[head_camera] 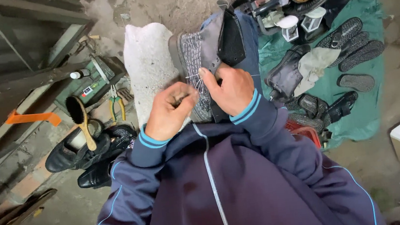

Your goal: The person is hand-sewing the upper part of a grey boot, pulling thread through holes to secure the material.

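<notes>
Our lap fills the lower frame in a dark purple track jacket (226, 192) with light blue piping, and past it lies a green tarp (369, 112) spread on the concrete floor, strewn with loose black shoe soles (356, 48) and a dark, collapsed shoe upper (286, 76). A white stone block (148, 69) stands against our knees on the left. The grey boot (205, 63) rests on our lap, sole side turned up, touching the block's right edge; white thread stitches run along its sole seam. Left of us, a pair of black leather shoes (86, 158) sits on the floor with a wooden-handled shoe brush (81, 120) standing in one of them. Yellow-handled pliers (116, 105) lie just beyond them. Our right hand (229, 90) clamps the boot, fingers curled around its upper, thumb pressed near the stitching. Our left hand (168, 110) has its fingers pinched narrow on something thin at the seam; we cannot tell whether it is a needle or an awl.
</notes>
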